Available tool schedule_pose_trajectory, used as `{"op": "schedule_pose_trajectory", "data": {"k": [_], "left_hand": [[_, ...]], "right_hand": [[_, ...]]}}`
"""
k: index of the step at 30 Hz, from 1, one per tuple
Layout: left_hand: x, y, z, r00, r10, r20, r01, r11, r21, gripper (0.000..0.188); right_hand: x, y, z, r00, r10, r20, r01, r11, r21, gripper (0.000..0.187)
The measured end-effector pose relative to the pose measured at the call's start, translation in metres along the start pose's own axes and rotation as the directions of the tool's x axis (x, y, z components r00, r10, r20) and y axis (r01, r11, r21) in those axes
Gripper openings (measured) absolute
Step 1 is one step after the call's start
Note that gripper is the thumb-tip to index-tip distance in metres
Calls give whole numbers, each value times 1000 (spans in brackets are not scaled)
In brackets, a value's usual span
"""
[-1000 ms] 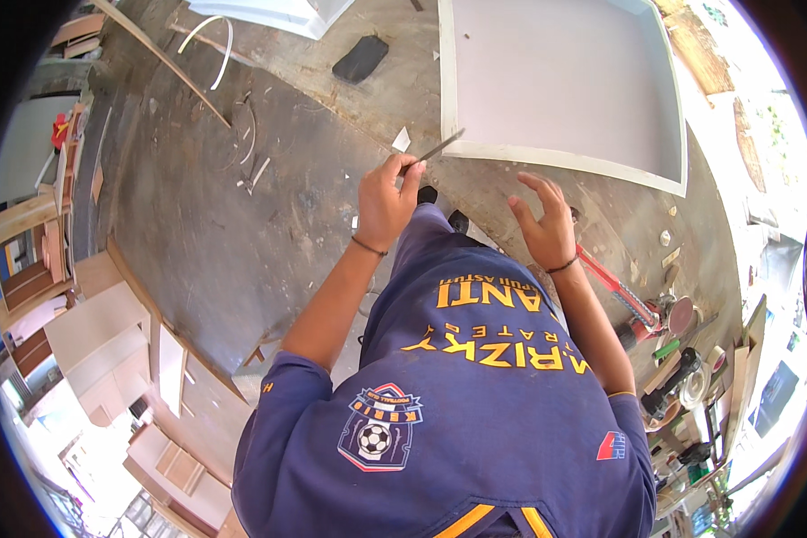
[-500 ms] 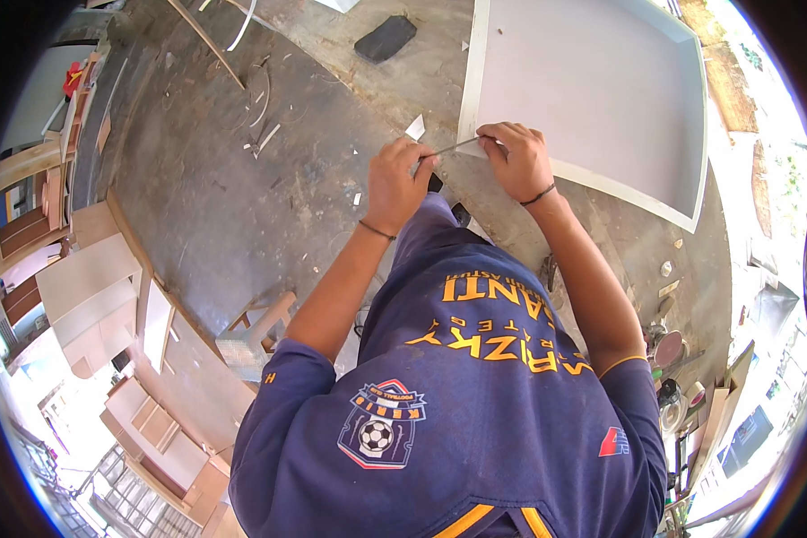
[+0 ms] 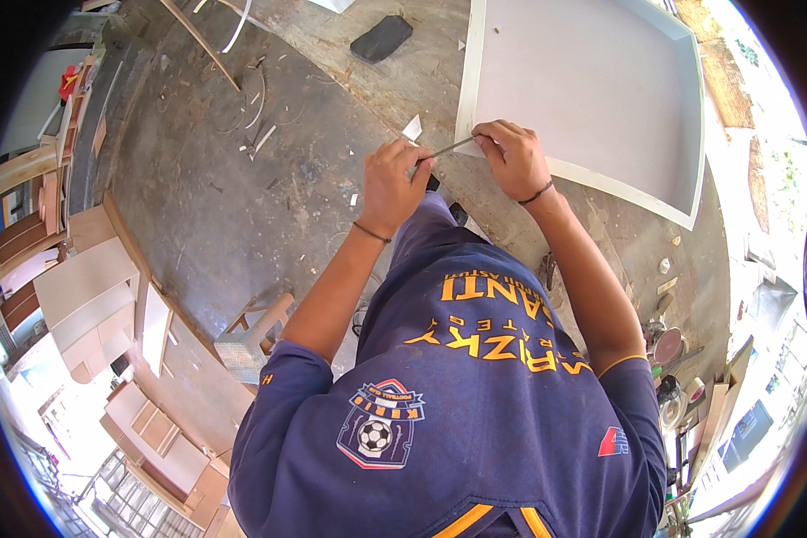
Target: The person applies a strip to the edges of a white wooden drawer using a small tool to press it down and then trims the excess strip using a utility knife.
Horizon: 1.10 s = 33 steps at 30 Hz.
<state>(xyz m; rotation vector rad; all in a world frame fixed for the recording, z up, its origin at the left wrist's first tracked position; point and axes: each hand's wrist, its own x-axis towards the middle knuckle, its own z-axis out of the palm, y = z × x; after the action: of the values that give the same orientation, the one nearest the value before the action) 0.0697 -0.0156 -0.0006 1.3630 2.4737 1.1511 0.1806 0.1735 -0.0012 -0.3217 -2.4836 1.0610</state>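
Note:
A thin, dark grey strip (image 3: 452, 147) stretches between my two hands, its right end a little higher in the picture. My left hand (image 3: 393, 186) pinches the left end between thumb and fingers. With thumb and fingertips, my right hand (image 3: 518, 161) grips the other end. Both hands are in front of my body, above the concrete floor. Beside and beyond my right hand lies a large shallow white tray-like panel (image 3: 592, 184) with a raised rim. Whether the strip is metal or plastic I cannot tell.
A dark flat block (image 3: 382, 39) lies on the floor ahead. Scraps and a long wooden stick (image 3: 202, 45) are scattered to the left. A small stool (image 3: 253, 339) stands left of me, near pale cabinet pieces (image 3: 90, 287). Tools and a round reddish disc (image 3: 667, 345) lie at right.
The whole view has shifted very slightly. Both hands keep their grip on the strip, with almost no other movement.

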Motion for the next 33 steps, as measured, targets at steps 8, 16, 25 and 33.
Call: {"op": "schedule_pose_trajectory", "data": {"k": [8,16,25,33], "left_hand": [[-5,-2,3,1000,-9,-8,9,1000,27,7],[-7,-4,6,1000,-13,-12,14,999,33,7],[-6,-1,5,1000,-22,-4,22,997,76,7],[-5,0,6,999,-9,49,3,994,108,7]], "right_hand": [[-2,0,0,992,98,75,-95,995,-37,11],[-1,-1,1,997,59,54,-56,997,-50,11],[-1,-1,1,994,86,61,-84,996,-34,12],[3,-1,1,997,83,-6,-82,995,55,17]]}}
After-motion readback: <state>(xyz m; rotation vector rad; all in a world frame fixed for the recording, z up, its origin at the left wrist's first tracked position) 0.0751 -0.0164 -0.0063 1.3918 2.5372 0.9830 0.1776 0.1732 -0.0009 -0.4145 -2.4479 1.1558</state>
